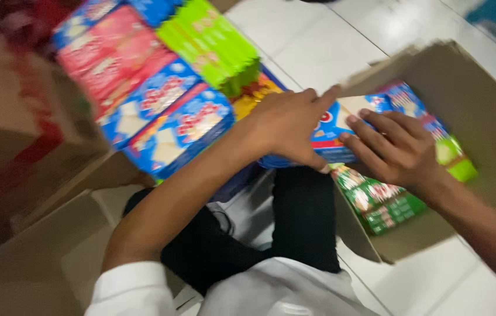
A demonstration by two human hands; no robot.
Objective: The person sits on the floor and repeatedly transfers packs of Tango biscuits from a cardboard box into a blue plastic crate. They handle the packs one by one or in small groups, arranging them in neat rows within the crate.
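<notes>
We have both hands on a blue snack packet (334,137) at the near rim of the open cardboard box (482,111), which stands on the white tiled floor (318,41). Our left hand (286,130) lies flat on the packet's outer end, fingers (321,96) stretched together and pressing down rather than curled round it. Our right hand (397,149) rests on the end inside the box, its fingers spread slightly apart on the top face.

To do this well, we judge that the packet should stay level between both palms and slide along the box wall, so it does not snag the green packet (385,205) just under it at the box's near edge.

The packet lies flat, printed face up, its long axis running from the stack outside into the box. Outside the box, beyond our left hand, sit more blue packets (178,126), red ones (107,55) and a bright green bundle (213,44).
</notes>
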